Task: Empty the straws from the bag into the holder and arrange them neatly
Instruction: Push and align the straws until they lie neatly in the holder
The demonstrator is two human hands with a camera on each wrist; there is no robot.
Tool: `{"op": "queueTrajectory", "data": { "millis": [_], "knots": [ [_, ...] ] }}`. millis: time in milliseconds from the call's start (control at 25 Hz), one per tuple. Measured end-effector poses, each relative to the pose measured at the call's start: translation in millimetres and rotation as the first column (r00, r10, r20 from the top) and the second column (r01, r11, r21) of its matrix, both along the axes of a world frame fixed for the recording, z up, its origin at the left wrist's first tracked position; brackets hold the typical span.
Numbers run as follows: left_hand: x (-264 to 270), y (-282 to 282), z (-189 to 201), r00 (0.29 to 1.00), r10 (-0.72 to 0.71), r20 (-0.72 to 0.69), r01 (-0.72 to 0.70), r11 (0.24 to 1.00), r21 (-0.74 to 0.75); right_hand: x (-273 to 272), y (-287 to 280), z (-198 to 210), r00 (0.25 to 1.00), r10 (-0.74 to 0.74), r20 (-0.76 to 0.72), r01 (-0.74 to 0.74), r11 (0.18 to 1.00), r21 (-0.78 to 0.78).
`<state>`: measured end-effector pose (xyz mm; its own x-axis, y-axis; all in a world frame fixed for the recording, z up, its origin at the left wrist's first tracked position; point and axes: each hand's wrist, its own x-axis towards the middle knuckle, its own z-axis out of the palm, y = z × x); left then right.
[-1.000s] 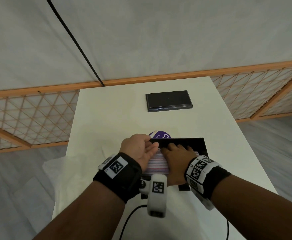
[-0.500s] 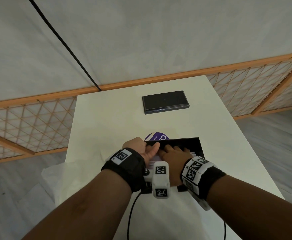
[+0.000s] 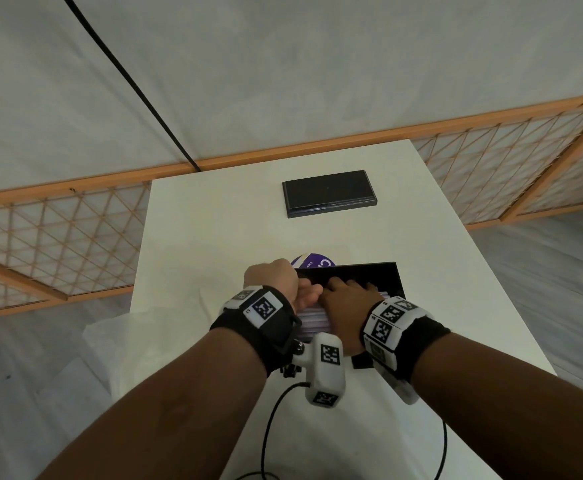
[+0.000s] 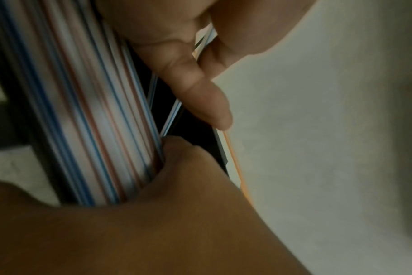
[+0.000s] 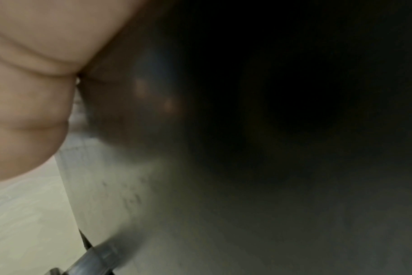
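Note:
The black holder (image 3: 382, 277) lies on the white table (image 3: 214, 237) in front of me. Striped straws (image 3: 312, 322) lie lengthwise inside it, and they show close up as blue and red stripes (image 4: 94, 130) in the left wrist view. My left hand (image 3: 283, 284) is at the holder's left end. Its thumb (image 4: 183, 160) and fingers (image 4: 200, 93) curl round that end of the bundle. My right hand (image 3: 347, 299) lies flat on top of the straws with its fingers straight. The right wrist view is mostly dark.
A flat black lid (image 3: 328, 192) sits near the table's far end. A purple round label (image 3: 312, 263) peeks out behind the holder. Crumpled clear plastic (image 3: 120, 344) hangs off the table's left edge. A black cable (image 3: 269, 427) trails near me. Wooden lattice fencing (image 3: 58, 237) flanks the table.
Both hands have stayed on the straws in the holder. My left hand's fingers have drawn in closer against the right hand, and fewer straws show between them.

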<state>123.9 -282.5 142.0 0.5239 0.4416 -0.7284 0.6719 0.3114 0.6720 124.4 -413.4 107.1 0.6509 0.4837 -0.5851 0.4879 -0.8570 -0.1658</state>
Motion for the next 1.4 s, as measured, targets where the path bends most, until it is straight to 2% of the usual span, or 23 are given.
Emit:
{"op": "queueTrajectory", "data": {
  "millis": [80,240,320,480,600,720,800,840,920,960,1040,1120,1160,1280,1400],
  "knots": [
    [-4,2,5,0.998,-0.016,0.067,0.012,0.998,0.056,-2,-3,-2,0.999,-0.028,0.024,0.027,0.998,0.050],
    [-10,10,14,0.975,-0.154,0.160,0.093,0.938,0.334,0,-5,3,0.997,-0.078,-0.009,0.079,0.992,0.096],
    [-12,15,19,0.966,-0.172,0.196,0.090,0.925,0.369,-1,-6,5,0.996,-0.086,-0.017,0.087,0.991,0.102],
    [-18,28,27,0.954,-0.080,0.290,-0.020,0.945,0.327,-2,-8,11,0.991,-0.131,-0.025,0.133,0.984,0.122],
    [-23,35,33,0.925,-0.055,0.375,-0.044,0.967,0.251,-2,-13,19,0.968,-0.252,0.005,0.238,0.919,0.314],
    [-30,35,35,0.916,-0.063,0.396,0.024,0.994,0.104,0,-11,34,0.933,-0.322,0.162,0.232,0.879,0.416],
    [-33,32,35,0.915,-0.081,0.395,0.087,0.996,0.003,-1,-6,39,0.917,-0.294,0.270,0.159,0.890,0.428],
    [-35,30,34,0.915,-0.094,0.391,0.116,0.993,-0.033,-1,-3,39,0.918,-0.272,0.290,0.126,0.891,0.436],
    [-38,29,33,0.918,-0.124,0.377,0.159,0.985,-0.064,-1,2,40,0.942,-0.241,0.233,0.114,0.884,0.453],
    [-40,30,31,0.919,-0.136,0.371,0.163,0.986,-0.043,-2,3,42,0.958,-0.231,0.171,0.134,0.884,0.448],
    [-40,40,22,0.913,-0.137,0.384,0.091,0.987,0.135,-3,0,46,0.974,-0.197,0.110,0.141,0.912,0.385],
    [-39,56,13,0.896,-0.074,0.437,-0.082,0.942,0.326,-9,-5,47,0.980,-0.136,0.144,0.092,0.957,0.277],
    [-38,61,13,0.885,-0.036,0.465,-0.147,0.925,0.351,-12,-7,45,0.981,-0.099,0.170,0.061,0.975,0.213],
    [-38,59,12,0.868,0.000,0.497,-0.155,0.950,0.270,-20,-9,32,0.974,-0.026,0.226,0.006,0.996,0.089],
    [-40,45,3,0.902,-0.026,0.431,-0.060,0.981,0.184,-15,-4,19,0.975,-0.027,0.220,0.005,0.995,0.102]
  ]
}}
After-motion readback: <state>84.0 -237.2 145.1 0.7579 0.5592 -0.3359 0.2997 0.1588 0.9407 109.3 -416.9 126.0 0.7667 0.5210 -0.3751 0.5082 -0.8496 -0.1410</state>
